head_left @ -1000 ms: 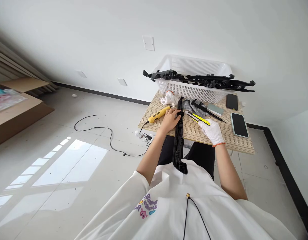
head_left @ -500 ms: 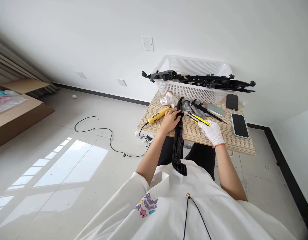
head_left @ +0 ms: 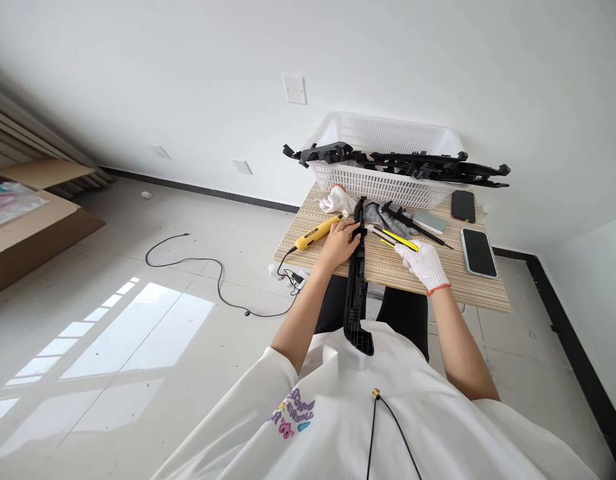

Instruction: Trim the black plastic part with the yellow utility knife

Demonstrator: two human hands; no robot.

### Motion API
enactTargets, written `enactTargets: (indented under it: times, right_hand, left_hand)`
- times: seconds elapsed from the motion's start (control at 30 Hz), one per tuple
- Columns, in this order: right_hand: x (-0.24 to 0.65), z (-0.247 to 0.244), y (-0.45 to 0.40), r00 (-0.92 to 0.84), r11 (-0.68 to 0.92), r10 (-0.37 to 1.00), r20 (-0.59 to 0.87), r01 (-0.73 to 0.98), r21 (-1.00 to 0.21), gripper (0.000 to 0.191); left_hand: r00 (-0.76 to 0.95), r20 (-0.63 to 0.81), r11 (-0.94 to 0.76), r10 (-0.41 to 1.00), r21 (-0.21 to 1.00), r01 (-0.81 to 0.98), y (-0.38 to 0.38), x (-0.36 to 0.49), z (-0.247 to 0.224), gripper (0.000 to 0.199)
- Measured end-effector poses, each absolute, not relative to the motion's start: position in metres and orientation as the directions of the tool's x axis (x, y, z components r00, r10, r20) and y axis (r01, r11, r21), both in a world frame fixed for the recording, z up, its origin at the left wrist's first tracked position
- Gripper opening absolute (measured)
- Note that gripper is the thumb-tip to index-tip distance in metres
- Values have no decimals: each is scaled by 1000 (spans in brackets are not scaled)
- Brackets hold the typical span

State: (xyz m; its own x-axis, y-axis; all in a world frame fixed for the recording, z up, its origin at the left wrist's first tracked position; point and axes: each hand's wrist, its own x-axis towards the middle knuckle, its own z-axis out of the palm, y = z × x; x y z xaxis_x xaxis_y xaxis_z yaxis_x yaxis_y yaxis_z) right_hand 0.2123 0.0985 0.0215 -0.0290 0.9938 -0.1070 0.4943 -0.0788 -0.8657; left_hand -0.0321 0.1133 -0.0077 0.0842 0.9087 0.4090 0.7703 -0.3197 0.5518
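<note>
A long black plastic part (head_left: 357, 287) lies across the front edge of the small wooden table (head_left: 468, 287), its bent lower end against my shirt. My bare left hand (head_left: 339, 243) grips it near its upper half, fingers over the top. In a white knitted glove, my right hand (head_left: 422, 261) is closed around a yellow-and-black utility knife (head_left: 395, 239). The knife's blade points left, its tip close to the part; whether they touch I cannot tell. Just left of my left hand rests a yellow corded tool (head_left: 315, 233).
A white plastic basket (head_left: 388, 133) at the back carries several black plastic parts (head_left: 418, 163). Also on the table are a white glove (head_left: 337, 200), a grey cloth (head_left: 381, 215), a black caliper (head_left: 413, 223) and two phones (head_left: 479, 252). A black cable (head_left: 221, 280) trails over the floor.
The knife and my right hand have shifted very slightly. My left hand keeps its hold on the black plastic part. The whole view has tilted a little.
</note>
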Motion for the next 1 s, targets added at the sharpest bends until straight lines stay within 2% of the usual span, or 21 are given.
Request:
enactTargets:
  times: [0.27, 0.53, 0.67, 1.0]
  right_hand:
    - [210, 21, 107, -12, 12, 1000, 5, 682, -731, 38]
    - [208, 19, 101, -1, 17, 1000, 20, 597, -802, 44]
    - [207, 20, 99, -9, 16, 1000, 12, 595, -803, 44]
    - [207, 21, 100, 11, 1, 1000, 9, 612, -791, 42]
  left_hand:
    - [81, 399, -314, 913, 561, 766, 112, -32, -6, 35]
    - [90, 390, -315, 916, 565, 762, 108, -33, -2, 37]
    - [100, 390, -324, 915, 566, 758, 107, -33, -1, 41]
    - [101, 388, -328, 916, 578, 747, 108, -34, -4, 36]
